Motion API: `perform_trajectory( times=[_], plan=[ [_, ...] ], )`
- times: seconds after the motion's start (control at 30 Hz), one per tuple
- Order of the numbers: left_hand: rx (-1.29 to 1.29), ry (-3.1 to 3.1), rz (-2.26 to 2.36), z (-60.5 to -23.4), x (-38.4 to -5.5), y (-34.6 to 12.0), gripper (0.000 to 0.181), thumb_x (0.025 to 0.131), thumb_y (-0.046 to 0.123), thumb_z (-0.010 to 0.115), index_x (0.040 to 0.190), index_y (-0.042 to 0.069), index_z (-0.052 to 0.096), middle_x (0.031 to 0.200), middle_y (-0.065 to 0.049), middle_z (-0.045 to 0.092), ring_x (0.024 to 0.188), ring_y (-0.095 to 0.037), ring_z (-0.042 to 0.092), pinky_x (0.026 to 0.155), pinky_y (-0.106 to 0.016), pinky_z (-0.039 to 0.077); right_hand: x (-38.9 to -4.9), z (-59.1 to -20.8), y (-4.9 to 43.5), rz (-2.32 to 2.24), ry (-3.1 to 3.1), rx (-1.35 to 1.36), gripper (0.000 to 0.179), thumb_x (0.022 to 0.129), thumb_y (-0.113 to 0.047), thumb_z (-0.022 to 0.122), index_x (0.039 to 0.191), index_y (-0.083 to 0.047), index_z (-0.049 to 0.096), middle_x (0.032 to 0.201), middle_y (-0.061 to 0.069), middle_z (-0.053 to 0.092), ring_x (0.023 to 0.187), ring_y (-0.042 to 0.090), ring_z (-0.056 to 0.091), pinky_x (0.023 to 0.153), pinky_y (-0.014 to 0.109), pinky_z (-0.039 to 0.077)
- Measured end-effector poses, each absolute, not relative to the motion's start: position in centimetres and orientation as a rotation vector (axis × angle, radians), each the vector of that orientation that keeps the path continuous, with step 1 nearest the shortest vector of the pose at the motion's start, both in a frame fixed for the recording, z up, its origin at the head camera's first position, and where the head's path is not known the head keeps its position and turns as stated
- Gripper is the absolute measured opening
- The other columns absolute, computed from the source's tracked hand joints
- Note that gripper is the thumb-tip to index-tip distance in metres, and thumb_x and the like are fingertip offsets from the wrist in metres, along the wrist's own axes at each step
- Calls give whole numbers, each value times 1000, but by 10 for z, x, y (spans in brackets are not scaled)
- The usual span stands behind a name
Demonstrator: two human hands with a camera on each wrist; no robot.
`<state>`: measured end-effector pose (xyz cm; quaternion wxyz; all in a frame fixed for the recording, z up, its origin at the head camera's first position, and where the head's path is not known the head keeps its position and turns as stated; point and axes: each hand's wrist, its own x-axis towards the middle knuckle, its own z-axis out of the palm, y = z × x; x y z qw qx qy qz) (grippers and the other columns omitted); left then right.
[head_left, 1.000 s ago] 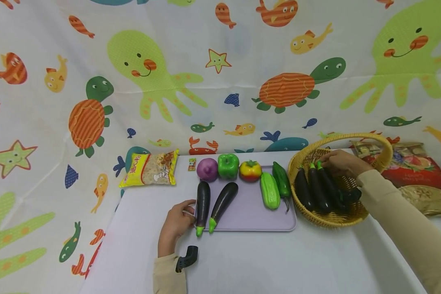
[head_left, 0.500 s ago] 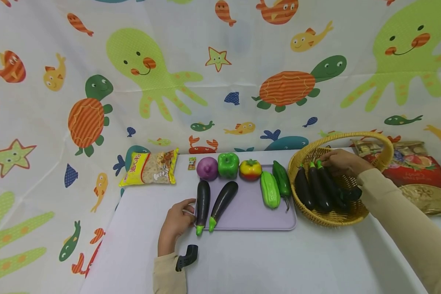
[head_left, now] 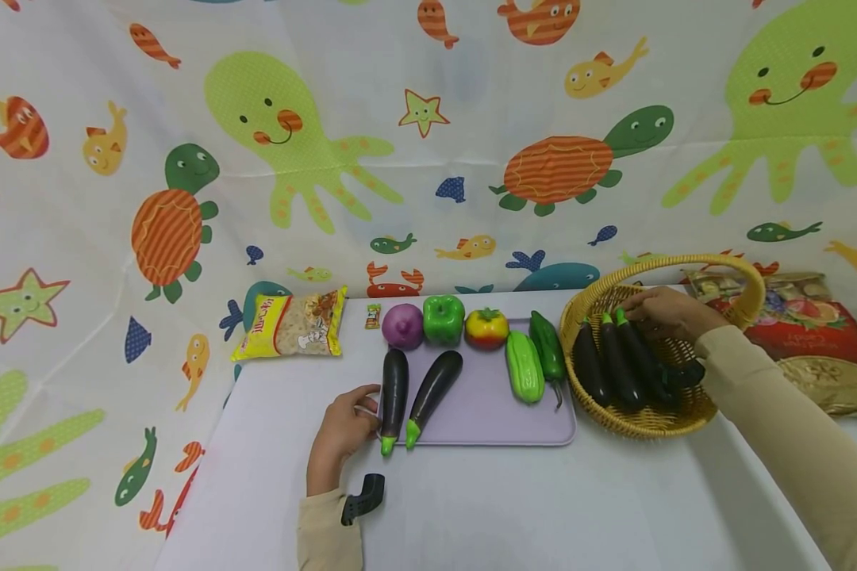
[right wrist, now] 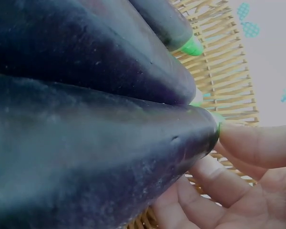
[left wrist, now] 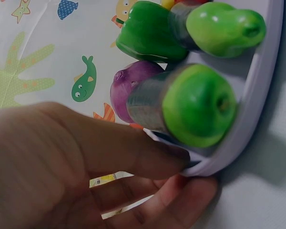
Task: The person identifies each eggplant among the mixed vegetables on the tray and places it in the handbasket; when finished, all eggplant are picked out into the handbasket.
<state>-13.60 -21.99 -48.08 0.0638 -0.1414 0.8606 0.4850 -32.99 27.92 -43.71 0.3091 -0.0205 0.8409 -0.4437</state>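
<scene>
My left hand pinches the left rim of a lilac tray, thumb over the edge and fingers below it, as the left wrist view shows. Right beside it on the tray lie two eggplants with green stem ends toward me. Reaching into a wicker basket, my right hand holds the rightmost front eggplant near its green stem, thumb at the tip and fingers along the underside. Two more eggplants lie left of it in the basket. Under my wrist a dark shape is partly hidden.
An onion, green bell pepper, red-yellow tomato, light green vegetable and dark green pepper lie on the tray. A yellow snack bag and small candy packet lie back left; a red candy bag right.
</scene>
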Motion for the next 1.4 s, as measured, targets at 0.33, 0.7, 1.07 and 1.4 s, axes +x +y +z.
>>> perform_trajectory(
  times=[0.33,0.7,1.07,1.4],
  plan=[
    [-413,2612,1447,-481,-138,-218,62,73,-17,58,133,-4,63,97,-13,64,69,-16,62,61,-32,54,-324,-434,281,-1191,2265,-40,41,103,-5,44,138,16,46,122,20,60,100,24,63,91,49,54],
    [-426,2625,1401,-481,-136,-219,62,73,-15,59,133,-3,63,97,-12,65,68,-15,63,60,-30,52,-310,-425,279,-1141,2408,-187,39,100,-1,43,132,20,48,112,23,58,90,24,55,73,37,54],
    [-421,2626,1385,-480,-136,-220,61,74,-14,59,134,-2,63,97,-11,65,68,-15,62,60,-30,50,-258,-397,260,-765,2748,-388,46,106,-17,48,140,15,47,135,40,52,123,56,50,101,69,39],
    [-408,2635,1385,-480,-137,-220,61,74,-14,59,133,-2,63,98,-11,65,68,-15,62,60,-30,50,-148,-418,201,-487,3421,-693,44,89,-18,73,123,7,64,137,40,46,132,63,31,96,79,28]
  ],
)
